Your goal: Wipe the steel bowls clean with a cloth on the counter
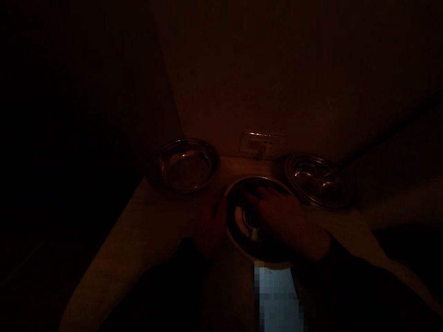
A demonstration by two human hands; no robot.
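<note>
In very dim light, a round shiny metal bowl [238, 237] stands in the middle of the table. My left hand [211, 226] is at its left side, thumb and fingers closed on the rim. My right hand [282, 214] reaches over the bowl from the right, its fingers apart and pointing down into the inside. Nothing can be made out between those fingers; the darkness hides their tips. Whatever lies in the bowl under the hand is hidden too.
Behind to the left is another metal bowl [187, 170]. At the right back lies a metal plate with compartments [316, 182], seemingly stacked. A lit phone-like screen [278, 297], pixelated, lies in front. A wall socket [261, 144] sits behind the pale table [114, 258].
</note>
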